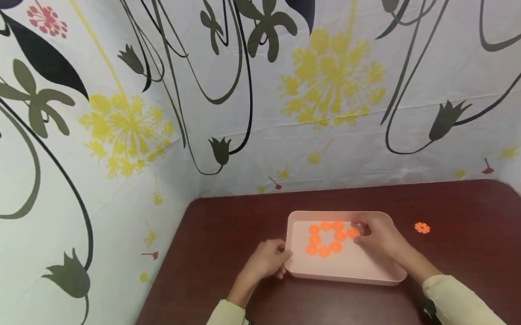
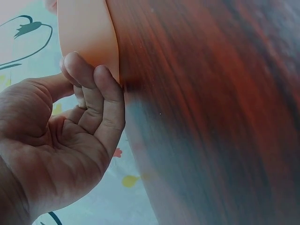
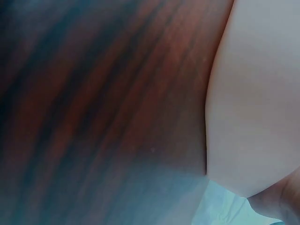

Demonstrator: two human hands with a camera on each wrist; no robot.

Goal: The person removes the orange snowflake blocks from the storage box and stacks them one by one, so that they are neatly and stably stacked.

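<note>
A pale pink tray [image 1: 362, 267] lies on the dark red-brown table, holding several orange flower-shaped discs [image 1: 324, 251] arranged in a loop. My left hand [image 1: 268, 259] holds the tray's left edge, thumb at the rim. In the left wrist view, the fingers of that hand [image 2: 61, 136] bend against the tray's outer wall [image 2: 89, 28]. Over the tray's right half, my right hand [image 1: 381, 235] pinches one orange disc [image 1: 352, 233] at the loop's right side. Only a sliver of the right hand [image 3: 276, 201] appears in the right wrist view, below the tray's wall [image 3: 255, 93]; its fingertips are hidden there.
One more orange flower-shaped disc [image 1: 422, 227] lies on the table [image 1: 229, 229] to the right of the tray. White cloth walls [image 1: 259, 104] with printed flowers rise behind the table and along its left and right sides.
</note>
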